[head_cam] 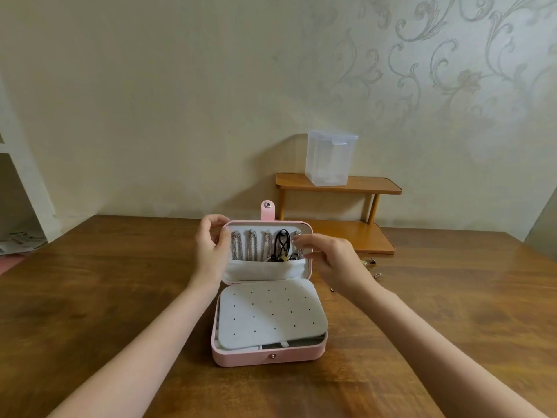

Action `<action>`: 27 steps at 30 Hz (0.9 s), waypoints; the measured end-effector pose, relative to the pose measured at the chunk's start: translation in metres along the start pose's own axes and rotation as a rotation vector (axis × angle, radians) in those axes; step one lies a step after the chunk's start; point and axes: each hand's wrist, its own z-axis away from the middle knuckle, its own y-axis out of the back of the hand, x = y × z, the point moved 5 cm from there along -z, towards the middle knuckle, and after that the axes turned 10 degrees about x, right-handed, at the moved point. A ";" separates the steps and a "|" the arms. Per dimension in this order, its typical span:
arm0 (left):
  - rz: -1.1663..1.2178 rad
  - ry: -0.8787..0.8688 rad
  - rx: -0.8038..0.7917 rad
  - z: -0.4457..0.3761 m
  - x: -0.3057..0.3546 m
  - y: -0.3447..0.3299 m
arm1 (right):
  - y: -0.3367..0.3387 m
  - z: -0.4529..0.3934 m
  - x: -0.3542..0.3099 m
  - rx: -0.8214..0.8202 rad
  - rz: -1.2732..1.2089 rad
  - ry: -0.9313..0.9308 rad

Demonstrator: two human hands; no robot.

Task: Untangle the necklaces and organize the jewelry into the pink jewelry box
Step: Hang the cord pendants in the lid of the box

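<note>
Box: the pink jewelry box (268, 356) sits open at the middle of the wooden table (105, 297), lid (307, 268) standing upright on the far side, snap tab (267, 210) poking up above it.
Lid contents: silver necklaces (251, 244) hang in a row from the hooks, a black cord necklace (283, 244) hangs among them towards the right, and all the tails drop into the grey pocket (259, 271).
Base: a grey perforated earring panel (271, 315) covers the compartments, sitting slightly askew.
Left hand: the left hand (211, 248) grips the lid's left edge, fingers curled over the top corner, steadying it.
Right hand: the right hand (328, 257) reaches in at the lid's right side, fingers loosely spread near the rightmost hook; whether it pinches a chain there, one cannot tell.
Loose pieces: small metal bits (369, 262) lie on the table to the right of the box, near a wooden shelf (376, 184) carrying a clear plastic container (330, 158).
Handling: the chains look thin, light and limp, quick to knot and easy to snag, so take each near its clasp or at the hook loop and never tug mid-length.
Box handling: it is light and the hinged lid may flop, so bracing it at the edge is sound.
</note>
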 end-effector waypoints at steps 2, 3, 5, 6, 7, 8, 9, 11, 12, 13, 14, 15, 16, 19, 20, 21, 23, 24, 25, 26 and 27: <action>0.003 0.031 -0.045 -0.001 0.002 0.001 | 0.002 0.002 -0.003 -0.146 0.058 -0.039; 0.005 0.053 -0.062 -0.001 0.003 0.001 | 0.001 0.004 -0.006 -0.271 0.107 -0.056; 0.006 0.097 -0.075 -0.001 0.004 0.001 | -0.004 0.016 -0.011 -0.562 0.178 -0.151; 0.010 0.123 -0.072 0.000 0.004 0.001 | -0.006 0.022 -0.013 -0.685 0.226 -0.179; 0.017 0.152 -0.066 0.001 0.004 0.001 | -0.009 0.028 -0.016 -0.764 0.295 -0.154; 0.030 0.181 -0.060 0.001 0.004 0.001 | -0.011 0.032 -0.019 -0.797 0.360 -0.093; 0.045 0.207 -0.057 0.002 0.004 0.001 | -0.014 0.036 -0.022 -0.801 0.411 -0.021; 0.062 0.231 -0.068 0.004 0.006 0.000 | -0.017 0.042 -0.029 -0.781 0.508 0.123; 0.059 0.232 -0.082 0.005 0.007 0.000 | -0.019 0.045 -0.031 -0.766 0.549 0.184; 0.056 0.235 -0.098 0.006 0.008 0.001 | -0.019 0.046 -0.033 -0.739 0.569 0.229; 0.062 0.245 -0.118 0.006 0.008 0.002 | -0.017 0.046 -0.037 -0.698 0.563 0.264; 0.084 0.264 -0.147 0.005 0.008 0.003 | -0.014 0.042 -0.040 -0.640 0.533 0.284; 0.130 0.301 -0.185 0.005 0.008 0.004 | -0.009 0.035 -0.042 -0.567 0.480 0.283; 0.268 0.480 -0.343 0.004 0.009 0.008 | 0.007 0.001 -0.036 -0.261 0.339 0.151; 0.269 0.506 -0.402 0.004 0.009 0.010 | 0.010 -0.011 -0.031 -0.164 0.346 0.073; 0.259 0.506 -0.452 0.004 0.009 0.012 | 0.011 -0.020 -0.026 -0.104 0.349 -0.028; 0.200 0.440 -0.533 0.001 0.010 0.016 | 0.004 -0.032 -0.014 -0.095 0.276 -0.228; 0.138 0.384 -0.570 0.001 0.011 0.017 | -0.002 -0.036 -0.010 -0.126 0.234 -0.281; 0.062 0.328 -0.600 0.001 0.012 0.016 | -0.009 -0.039 -0.007 -0.166 0.211 -0.297; -0.005 0.279 -0.610 0.002 0.014 0.015 | -0.014 -0.042 -0.004 -0.201 0.179 -0.299; -0.048 0.243 -0.594 0.001 0.014 0.013 | -0.017 -0.044 -0.003 -0.220 0.122 -0.307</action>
